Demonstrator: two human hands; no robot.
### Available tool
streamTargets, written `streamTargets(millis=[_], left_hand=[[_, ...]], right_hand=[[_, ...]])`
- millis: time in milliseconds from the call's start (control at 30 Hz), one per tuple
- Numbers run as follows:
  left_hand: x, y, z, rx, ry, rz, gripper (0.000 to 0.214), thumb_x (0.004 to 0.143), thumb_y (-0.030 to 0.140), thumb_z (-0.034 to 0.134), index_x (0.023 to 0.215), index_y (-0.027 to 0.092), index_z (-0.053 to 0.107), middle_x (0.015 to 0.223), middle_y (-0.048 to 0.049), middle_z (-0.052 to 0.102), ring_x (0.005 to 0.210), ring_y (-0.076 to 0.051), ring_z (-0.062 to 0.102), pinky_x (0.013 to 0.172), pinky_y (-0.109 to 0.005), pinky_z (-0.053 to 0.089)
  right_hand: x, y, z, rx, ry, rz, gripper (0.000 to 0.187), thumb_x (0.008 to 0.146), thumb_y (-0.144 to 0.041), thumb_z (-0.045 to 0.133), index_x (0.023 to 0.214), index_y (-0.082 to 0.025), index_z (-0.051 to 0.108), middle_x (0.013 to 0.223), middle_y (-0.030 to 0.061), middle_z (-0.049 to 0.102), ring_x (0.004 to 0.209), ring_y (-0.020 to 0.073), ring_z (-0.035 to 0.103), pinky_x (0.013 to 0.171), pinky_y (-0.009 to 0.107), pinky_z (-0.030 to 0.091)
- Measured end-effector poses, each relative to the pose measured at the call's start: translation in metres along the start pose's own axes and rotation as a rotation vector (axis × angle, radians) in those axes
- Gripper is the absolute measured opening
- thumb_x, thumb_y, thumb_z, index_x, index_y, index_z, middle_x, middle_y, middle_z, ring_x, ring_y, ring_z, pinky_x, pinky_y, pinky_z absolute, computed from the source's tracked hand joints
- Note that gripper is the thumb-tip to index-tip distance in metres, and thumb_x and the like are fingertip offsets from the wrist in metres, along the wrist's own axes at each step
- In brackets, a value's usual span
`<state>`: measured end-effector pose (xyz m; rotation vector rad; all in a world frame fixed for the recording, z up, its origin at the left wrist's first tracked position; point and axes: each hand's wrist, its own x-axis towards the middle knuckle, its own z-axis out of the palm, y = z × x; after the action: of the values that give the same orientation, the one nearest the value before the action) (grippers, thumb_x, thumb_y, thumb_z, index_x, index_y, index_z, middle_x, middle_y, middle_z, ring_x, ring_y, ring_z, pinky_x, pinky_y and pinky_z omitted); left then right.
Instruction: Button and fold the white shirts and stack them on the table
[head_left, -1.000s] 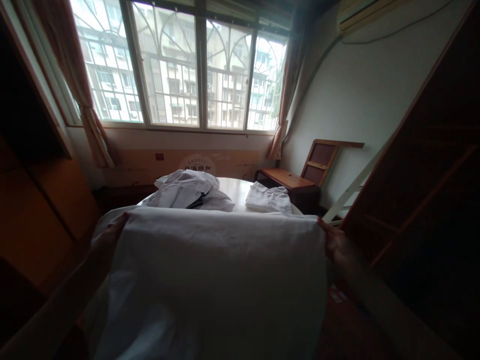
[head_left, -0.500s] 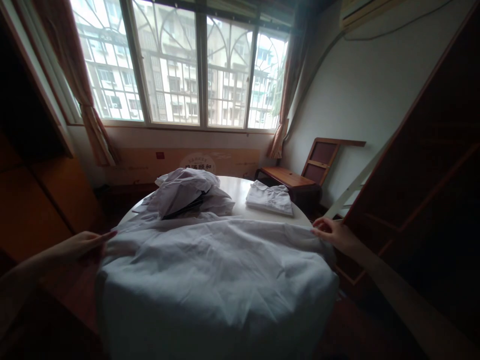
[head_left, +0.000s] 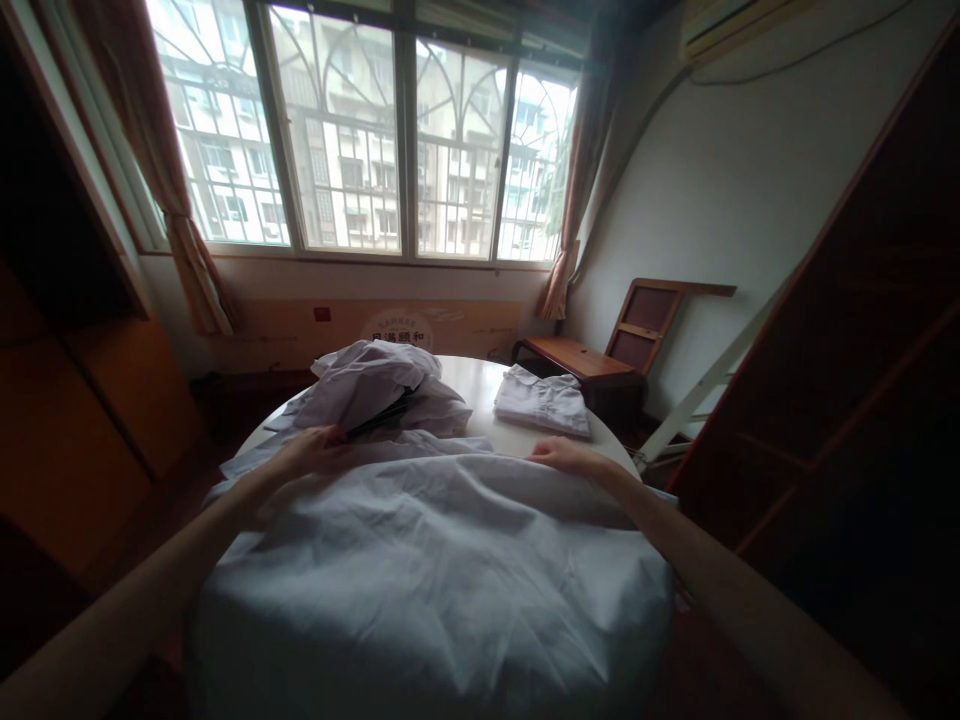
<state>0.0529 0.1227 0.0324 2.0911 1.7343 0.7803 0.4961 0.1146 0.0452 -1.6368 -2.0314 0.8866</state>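
Observation:
A large white garment (head_left: 427,560) lies spread over the near half of a round white table (head_left: 480,380) and hangs over its front edge. My left hand (head_left: 311,450) rests on the garment's far left part, just in front of a heap of crumpled white clothes (head_left: 375,385). My right hand (head_left: 566,455) lies on the garment's far right part, fingers stretched toward the middle. Both hands look flat on the cloth. Behind the right hand, a folded white shirt (head_left: 544,400) sits on the table.
A wooden chair (head_left: 600,350) stands beyond the table at the right, under the wall. Dark wooden furniture (head_left: 847,380) rises on the right and a wooden cabinet (head_left: 82,400) on the left. A wide barred window (head_left: 360,130) with curtains fills the far wall.
The garment, held up by its top corners a second ago, was laid down on the table. Both hands then left the outer edges and moved inward onto its far part.

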Motion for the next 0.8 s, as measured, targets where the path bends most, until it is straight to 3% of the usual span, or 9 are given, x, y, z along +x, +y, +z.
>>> streamTargets(millis=[133,333,400,467,567,633,700,800], left_hand=[[0.003,0.016,0.009,-0.021,-0.147,0.003,0.032,0.059,0.051,0.058,0.059,0.019,0.061,0.059,-0.0031,0.061,0.057,-0.018,0.051,0.052,-0.024,0.036],[0.000,0.023,0.006,-0.014,-0.208,0.050,0.028,0.062,0.046,0.057,0.054,0.020,0.060,0.053,0.0001,0.054,0.057,-0.017,0.048,0.052,-0.023,0.034],[0.004,0.027,-0.004,0.080,-0.115,0.138,0.028,0.068,0.044,0.053,0.061,0.018,0.062,0.060,-0.0011,0.056,0.060,-0.016,0.049,0.056,-0.023,0.035],[0.011,0.036,-0.013,0.198,0.078,0.241,0.029,0.076,0.041,0.048,0.069,0.017,0.063,0.075,-0.0039,0.060,0.067,-0.016,0.051,0.063,-0.025,0.038],[0.021,0.050,-0.019,0.333,0.422,0.286,0.032,0.086,0.036,0.038,0.083,0.016,0.062,0.096,-0.0087,0.059,0.084,-0.018,0.053,0.074,-0.028,0.039],[0.027,0.057,-0.013,0.381,0.519,0.261,0.032,0.088,0.032,0.034,0.089,0.015,0.061,0.100,-0.0108,0.058,0.090,-0.020,0.053,0.077,-0.029,0.039],[0.030,0.060,0.000,0.415,0.449,0.221,0.030,0.088,0.027,0.034,0.090,0.014,0.060,0.100,-0.0123,0.059,0.092,-0.022,0.054,0.078,-0.031,0.039],[0.033,0.059,0.028,0.381,0.235,0.079,0.025,0.081,0.014,0.038,0.084,0.011,0.062,0.100,-0.0167,0.060,0.097,-0.027,0.054,0.082,-0.036,0.038]], right_hand=[[-0.001,-0.002,-0.001,-0.017,-0.197,0.042,0.007,0.050,-0.009,0.064,0.051,-0.015,0.060,0.047,-0.0015,0.057,0.045,0.0119,0.048,0.043,0.022,0.036],[-0.002,0.002,-0.011,-0.032,-0.093,-0.094,0.008,0.053,-0.015,0.067,0.058,-0.016,0.061,0.053,-0.0025,0.059,0.050,0.0114,0.050,0.047,0.020,0.037],[0.002,-0.003,-0.022,-0.134,-0.024,-0.140,0.007,0.061,-0.019,0.064,0.058,-0.017,0.058,0.054,-0.0018,0.058,0.051,0.0117,0.050,0.050,0.020,0.038],[0.006,-0.015,-0.035,-0.285,0.109,-0.185,0.011,0.069,-0.023,0.059,0.060,-0.018,0.057,0.060,0.0002,0.061,0.058,0.0140,0.054,0.055,0.021,0.038],[0.013,-0.036,-0.053,-0.480,0.469,-0.229,0.018,0.082,-0.030,0.048,0.075,-0.019,0.060,0.077,0.0054,0.066,0.075,0.0198,0.058,0.064,0.024,0.038],[0.018,-0.045,-0.056,-0.540,0.683,-0.239,0.026,0.088,-0.033,0.038,0.090,-0.020,0.060,0.087,0.0085,0.067,0.083,0.0224,0.059,0.067,0.026,0.038],[0.023,-0.045,-0.050,-0.591,0.741,-0.226,0.029,0.089,-0.029,0.035,0.097,-0.019,0.060,0.094,0.0104,0.066,0.088,0.0231,0.059,0.069,0.027,0.038],[0.034,-0.033,-0.027,-0.648,0.565,-0.080,0.026,0.085,-0.017,0.038,0.091,-0.016,0.063,0.096,0.0125,0.066,0.090,0.0228,0.059,0.070,0.027,0.038]])
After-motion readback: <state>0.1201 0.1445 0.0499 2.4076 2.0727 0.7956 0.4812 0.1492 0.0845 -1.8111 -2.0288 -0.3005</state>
